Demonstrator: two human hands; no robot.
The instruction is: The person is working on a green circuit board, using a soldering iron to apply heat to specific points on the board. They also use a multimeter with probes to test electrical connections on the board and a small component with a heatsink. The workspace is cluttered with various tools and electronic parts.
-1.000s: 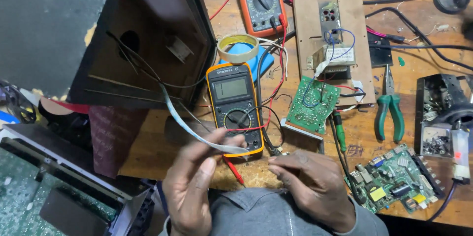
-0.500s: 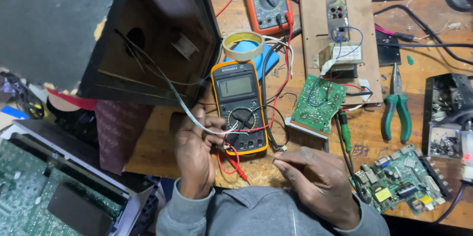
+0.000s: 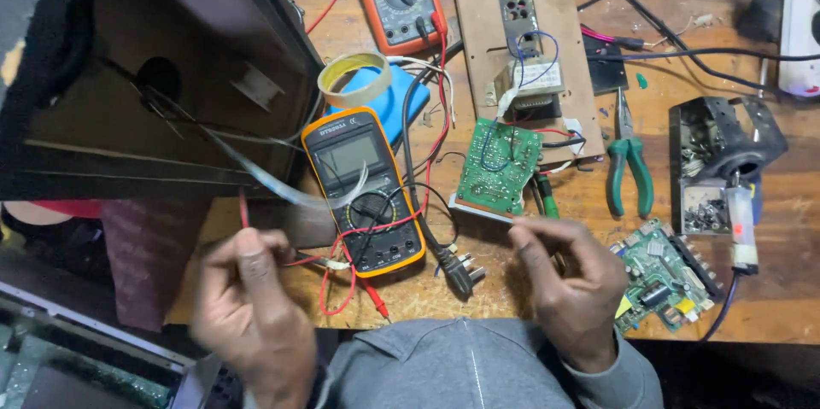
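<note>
Red probe lead pinched in the left hand (image 3: 248, 289)

The thin red lead (image 3: 329, 260) runs from that hand's fingertips toward the yellow multimeter (image 3: 366, 191) just right of it on the wooden surface (image 3: 547, 298); light, limp, best gripped near its tip; the right hand (image 3: 568, 277) is curled, and I cannot tell whether it holds anything; a green circuit board (image 3: 498, 166) lies just above it.

Even, soft light is falling from above on the wooden bench (image 3: 683, 306), giving only weak shadows. The dark speaker box (image 3: 128, 76) is staying dim inside. The left hand (image 3: 248, 306) is showing motion blur; the multimeter screen (image 3: 346, 157) is reflecting slight glare.
</note>
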